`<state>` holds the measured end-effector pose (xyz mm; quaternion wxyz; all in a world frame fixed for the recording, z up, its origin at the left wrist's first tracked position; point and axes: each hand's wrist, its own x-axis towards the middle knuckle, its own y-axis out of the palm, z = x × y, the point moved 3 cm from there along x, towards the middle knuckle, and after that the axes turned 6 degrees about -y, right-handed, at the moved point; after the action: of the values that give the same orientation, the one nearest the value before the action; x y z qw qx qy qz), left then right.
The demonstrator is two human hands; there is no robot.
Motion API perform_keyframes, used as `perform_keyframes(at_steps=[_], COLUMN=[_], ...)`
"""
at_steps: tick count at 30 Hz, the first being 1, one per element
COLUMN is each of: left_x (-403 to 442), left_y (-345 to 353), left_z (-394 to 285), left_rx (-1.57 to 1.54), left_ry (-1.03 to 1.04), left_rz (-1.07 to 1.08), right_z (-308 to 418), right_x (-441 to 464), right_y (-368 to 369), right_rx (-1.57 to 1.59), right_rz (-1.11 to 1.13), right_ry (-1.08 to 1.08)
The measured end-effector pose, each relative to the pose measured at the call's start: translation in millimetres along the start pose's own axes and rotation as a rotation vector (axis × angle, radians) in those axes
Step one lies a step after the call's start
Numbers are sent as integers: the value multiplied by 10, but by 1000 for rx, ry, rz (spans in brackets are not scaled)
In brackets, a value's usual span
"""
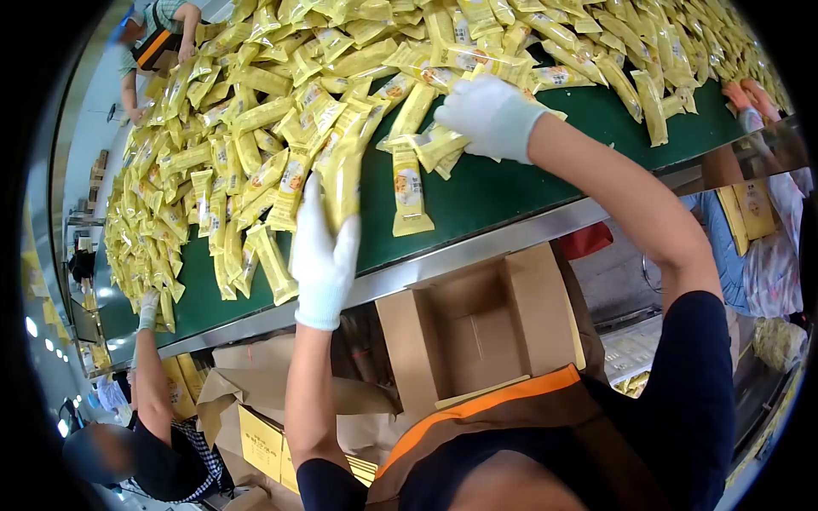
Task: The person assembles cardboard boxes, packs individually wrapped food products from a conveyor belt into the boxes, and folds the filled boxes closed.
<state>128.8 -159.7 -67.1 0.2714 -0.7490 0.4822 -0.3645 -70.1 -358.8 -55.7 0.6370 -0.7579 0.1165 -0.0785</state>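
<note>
My left hand (324,264), in a white knit glove, grips upright yellow snack packets (344,175) between thumb and fingers, near the belt's front edge. My right hand (490,117), gloved the same way, is closed at the end of another yellow snack packet (437,145); its fingertips are partly hidden. Just below that lies a single packet (409,192) with a printed label, on the green belt (503,187). A dense heap of like packets (256,111) spreads behind and to the left of both hands.
Below the metal belt edge (443,268) stands an open cardboard box (477,328). Yellow cartons (260,443) are at the lower left. A co-worker's gloved hand (148,308) touches packets on the left; orange-gloved hands (750,98) are at the right, another person (162,38) far left.
</note>
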Motion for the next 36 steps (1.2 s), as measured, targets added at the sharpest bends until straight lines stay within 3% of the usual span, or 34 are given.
perform_keyframes(at_steps=[1, 2, 3, 5, 7, 9, 10, 13, 14, 17, 22, 23, 27, 28, 31, 32, 33, 35, 36], left_x=[114, 223, 314, 514, 520, 436, 414, 331, 293, 98, -146, -156, -273, -284, -261, -247, -260, -235, -214], left_y=[128, 294, 458, 539, 535, 474, 358, 38, 7, 66, 206, 203, 199, 217, 204, 190, 165, 56, -18], left_z=[-75, -144, -229, -527, -474, -269, -224, 29, 92, 149, 124, 94, 33, 31, 16, 6, -8, -41, -52], left_rx=[-100, -10, 80, 357, 354, 269, 382, 689, 758, 725, 733, 655, 494, 478, 537, 532, 527, 450, 415], left_ry=[9, -12, -31, -354, -306, -221, -189, 9, -82, -51, 144, 126, 42, 22, 74, 55, 34, -53, -92], left_rz=[30, 94, 160, 447, 472, 380, 444, 540, 571, 401, 169, 154, 162, 171, 141, 174, 209, 193, 184], right_z=[63, 112, 138, 130, 184, 286, 312, 277, 303, 303, 538, 544, 470, 404, 131, 28, -63, -345, -402], right_x=[21, -9, -132, -489, -965, -1211, -1298, -1391, -1387, -1381, -1522, -1535, -1626, -1623, -1489, -1354, -1189, -886, -741], right_y=[-32, -61, -133, -319, -329, -114, 12, 261, 267, 468, 215, 163, 153, 264, 154, 15, -202, -42, 41], right_rx=[-29, -62, -20, 50, 129, 282, 358, 306, 312, 237, 250, 264, 139, 252, 574, 699, 776, 650, 664], right_rz=[20, 41, -29, -185, -402, -56, 112, -305, -454, -574, -194, -121, -378, -250, -178, -292, -219, -405, -259], right_ry=[12, 25, 80, 194, 243, 434, 527, 499, 492, 452, 328, 298, 320, 401, 346, 362, 501, 354, 418])
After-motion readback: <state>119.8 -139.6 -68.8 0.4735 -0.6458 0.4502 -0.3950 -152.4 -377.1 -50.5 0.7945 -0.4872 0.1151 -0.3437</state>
